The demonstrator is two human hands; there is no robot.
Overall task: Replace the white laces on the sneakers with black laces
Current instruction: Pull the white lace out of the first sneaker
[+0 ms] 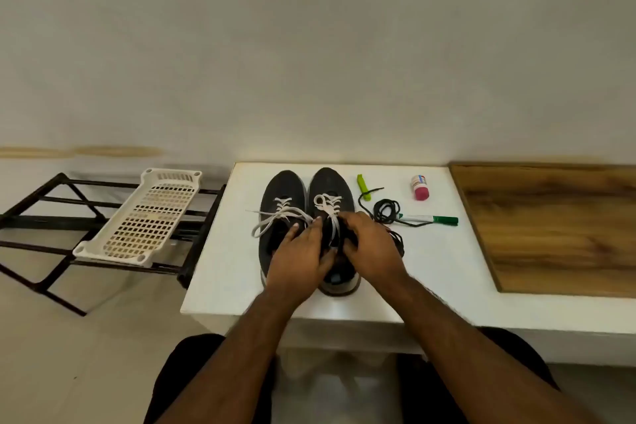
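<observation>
A plain room in a home. A black metal shoe rack (51, 217) stands on the tiled floor (103, 337) beside a white counter (220, 268), against a bare wall (309, 45).

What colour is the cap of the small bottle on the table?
Pink. The small bottle lies on its side on the white table; the head view shows it.
</observation>
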